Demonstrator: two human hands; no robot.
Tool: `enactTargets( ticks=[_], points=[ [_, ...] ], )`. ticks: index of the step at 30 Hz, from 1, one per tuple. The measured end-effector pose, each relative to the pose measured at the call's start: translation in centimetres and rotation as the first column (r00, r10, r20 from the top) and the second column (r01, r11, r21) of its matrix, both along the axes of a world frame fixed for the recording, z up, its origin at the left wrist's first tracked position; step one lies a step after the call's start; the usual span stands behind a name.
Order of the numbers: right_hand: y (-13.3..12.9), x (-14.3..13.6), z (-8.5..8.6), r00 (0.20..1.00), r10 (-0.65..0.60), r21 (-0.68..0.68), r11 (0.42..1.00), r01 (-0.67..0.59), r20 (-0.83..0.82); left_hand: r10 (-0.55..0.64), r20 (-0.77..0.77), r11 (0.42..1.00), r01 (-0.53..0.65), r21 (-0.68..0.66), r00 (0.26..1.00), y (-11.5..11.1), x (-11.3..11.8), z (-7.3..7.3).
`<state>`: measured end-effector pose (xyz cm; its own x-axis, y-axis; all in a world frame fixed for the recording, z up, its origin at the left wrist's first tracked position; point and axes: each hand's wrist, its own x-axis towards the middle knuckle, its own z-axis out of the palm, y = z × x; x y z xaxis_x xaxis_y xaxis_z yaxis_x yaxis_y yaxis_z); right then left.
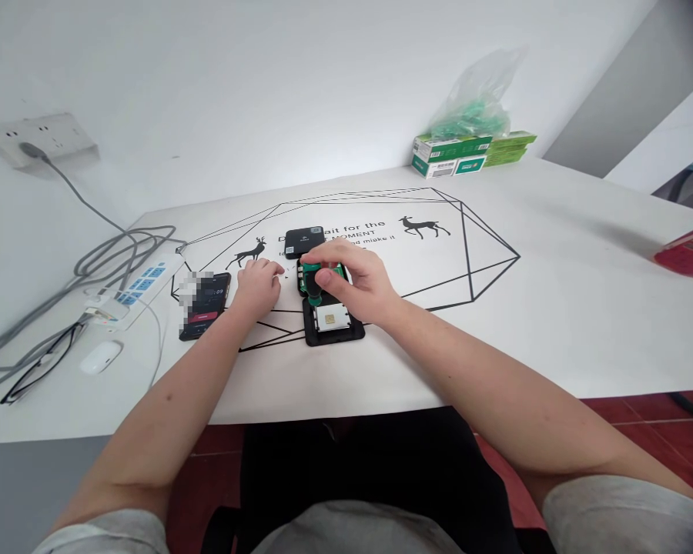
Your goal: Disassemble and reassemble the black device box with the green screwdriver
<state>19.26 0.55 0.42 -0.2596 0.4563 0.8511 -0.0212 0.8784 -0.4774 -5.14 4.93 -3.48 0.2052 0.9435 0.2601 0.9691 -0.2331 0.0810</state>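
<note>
My right hand [355, 281] is closed around a green and black screwdriver [313, 286], its tip hidden beneath the handle and fingers. Under that hand lies a small black-cased device [301, 285], with some green board showing. Just in front of it is an opened black case part [335, 336] with a white panel and a gold square chip. A black square cover [303, 241] with small labels lies behind the device. My left hand [259, 288] rests on the table, loosely bent fingers apart, nothing visible in it. Tiny dark bits [287, 272] lie between hand and device.
A phone [205, 308] lies beside my left forearm. Farther left are a power strip [144, 285], grey cable, glasses [43, 365] and a white earbud case [101, 357]. Green and white boxes [451, 156] under a plastic bag stand at the back; a red object [687, 252] is at right.
</note>
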Motion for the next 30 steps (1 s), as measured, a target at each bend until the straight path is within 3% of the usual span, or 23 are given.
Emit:
enactTargets(
  ticks=[4,16,21,25,30],
  points=[
    [0.1,0.0,-0.1,0.999,-0.02,0.063,0.998,0.022,-0.034,-0.02,-0.035,0.999,0.019,-0.027,0.999,-0.1,0.2,-0.1],
    [0.5,-0.2,-0.3,0.998,-0.059,0.029,0.998,0.06,-0.028,-0.038,-0.032,0.998,0.036,-0.051,0.999,0.1,0.3,-0.6],
    [0.2,-0.7,-0.8,0.996,0.049,-0.148,0.987,-0.059,-0.072,-0.051,-0.017,0.995,0.05,-0.083,0.999,0.1,0.3,-0.4],
    [-0.1,-0.7,-1.1,0.997,0.034,-0.261,0.964,-0.052,-0.072,-0.084,0.022,0.99,0.086,-0.112,0.996,0.2,0.2,-0.2],
    [0.0,-0.3,-0.7,0.998,0.04,-0.134,0.99,-0.047,-0.051,-0.115,0.011,0.985,0.115,-0.129,0.993,0.1,0.3,0.0]
  ],
)
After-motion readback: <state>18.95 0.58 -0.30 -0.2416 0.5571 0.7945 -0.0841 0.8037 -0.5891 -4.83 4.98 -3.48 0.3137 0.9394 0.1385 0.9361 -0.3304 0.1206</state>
